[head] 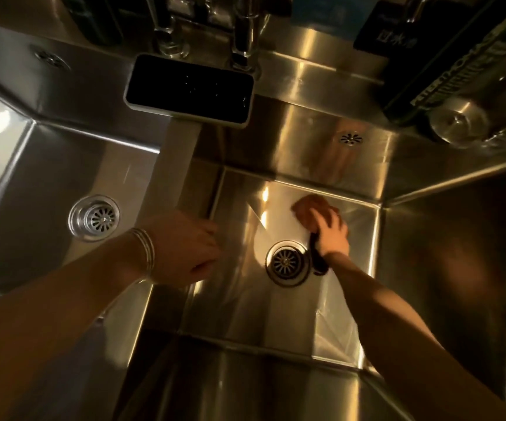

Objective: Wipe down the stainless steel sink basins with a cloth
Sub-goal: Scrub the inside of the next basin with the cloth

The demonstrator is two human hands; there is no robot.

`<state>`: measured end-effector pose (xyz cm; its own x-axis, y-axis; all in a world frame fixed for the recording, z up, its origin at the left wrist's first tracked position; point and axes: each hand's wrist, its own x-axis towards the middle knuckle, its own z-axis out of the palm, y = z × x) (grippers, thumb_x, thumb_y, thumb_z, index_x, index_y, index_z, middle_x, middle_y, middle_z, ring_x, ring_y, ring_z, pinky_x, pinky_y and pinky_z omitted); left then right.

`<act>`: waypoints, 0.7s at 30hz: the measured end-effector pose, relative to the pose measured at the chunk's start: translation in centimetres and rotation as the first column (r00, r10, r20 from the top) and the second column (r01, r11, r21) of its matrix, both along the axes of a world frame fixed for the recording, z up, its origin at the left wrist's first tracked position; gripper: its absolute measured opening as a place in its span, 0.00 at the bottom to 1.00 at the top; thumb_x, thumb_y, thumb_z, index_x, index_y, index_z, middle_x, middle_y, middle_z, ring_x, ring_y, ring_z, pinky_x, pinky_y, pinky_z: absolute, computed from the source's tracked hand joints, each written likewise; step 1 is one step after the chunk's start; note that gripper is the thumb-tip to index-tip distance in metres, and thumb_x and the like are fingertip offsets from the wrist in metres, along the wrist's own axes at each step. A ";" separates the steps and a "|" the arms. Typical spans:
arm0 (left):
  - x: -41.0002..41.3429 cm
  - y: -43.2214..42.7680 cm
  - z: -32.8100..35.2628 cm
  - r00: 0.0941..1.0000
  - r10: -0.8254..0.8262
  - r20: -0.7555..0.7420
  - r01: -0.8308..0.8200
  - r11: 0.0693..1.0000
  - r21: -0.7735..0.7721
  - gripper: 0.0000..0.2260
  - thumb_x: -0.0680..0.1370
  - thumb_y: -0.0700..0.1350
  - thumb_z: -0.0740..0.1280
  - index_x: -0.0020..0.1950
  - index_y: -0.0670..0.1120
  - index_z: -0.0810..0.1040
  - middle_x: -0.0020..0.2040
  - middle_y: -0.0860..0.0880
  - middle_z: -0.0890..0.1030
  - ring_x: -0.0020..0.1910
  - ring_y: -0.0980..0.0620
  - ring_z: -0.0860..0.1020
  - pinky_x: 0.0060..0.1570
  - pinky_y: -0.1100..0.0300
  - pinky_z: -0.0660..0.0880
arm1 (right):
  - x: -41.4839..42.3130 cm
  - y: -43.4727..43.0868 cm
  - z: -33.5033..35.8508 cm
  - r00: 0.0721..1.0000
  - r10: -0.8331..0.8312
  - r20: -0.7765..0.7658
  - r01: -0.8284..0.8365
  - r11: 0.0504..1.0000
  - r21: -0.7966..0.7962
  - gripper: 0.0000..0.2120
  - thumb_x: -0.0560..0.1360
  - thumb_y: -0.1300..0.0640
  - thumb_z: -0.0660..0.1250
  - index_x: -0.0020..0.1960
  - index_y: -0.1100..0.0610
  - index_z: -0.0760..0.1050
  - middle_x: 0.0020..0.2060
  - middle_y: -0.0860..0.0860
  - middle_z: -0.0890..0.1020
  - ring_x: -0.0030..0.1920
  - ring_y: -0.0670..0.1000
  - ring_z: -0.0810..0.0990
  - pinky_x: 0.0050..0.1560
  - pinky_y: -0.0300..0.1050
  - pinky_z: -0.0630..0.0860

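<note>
Dim, warm-lit double sink in brushed stainless steel, with flat walls and creased corners. Left basin [48, 177]: round slotted drain strainer [94, 218]. Left hand [185, 250] rests on the divider [179, 165]; the fingertips are blurred, so I cannot tell if they hook its edge. Right basin [276, 314]: orange-brown cloth [312, 208], soft and bunched, lies on the floor near the back edge. Right hand [332, 235] presses it with spread fingers, not gripping. Judgement: keep even pressure, stroke along the grain, and work into the creases.
</note>
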<state>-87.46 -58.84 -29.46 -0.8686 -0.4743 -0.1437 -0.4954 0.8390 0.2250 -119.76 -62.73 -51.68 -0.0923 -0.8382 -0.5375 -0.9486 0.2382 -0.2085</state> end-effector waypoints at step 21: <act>-0.2 -0.3 -1.9 0.952 0.090 0.292 -0.110 0.993 0.050 0.11 0.77 0.55 0.54 0.48 0.53 0.73 0.48 0.56 0.75 0.52 0.58 0.72 0.46 0.59 0.72 | 8.1 17.5 2.5 0.936 -0.317 -0.154 0.352 0.819 0.452 0.27 0.81 0.60 0.52 0.76 0.67 0.48 0.74 0.68 0.52 0.71 0.70 0.60 0.64 0.57 0.70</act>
<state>-87.62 -59.11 -31.32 -0.7340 -0.5379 -0.4146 -0.6279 0.7701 0.1126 -111.68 -45.25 -49.18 -0.3721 -0.4008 -0.8372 -0.8001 0.5958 0.0704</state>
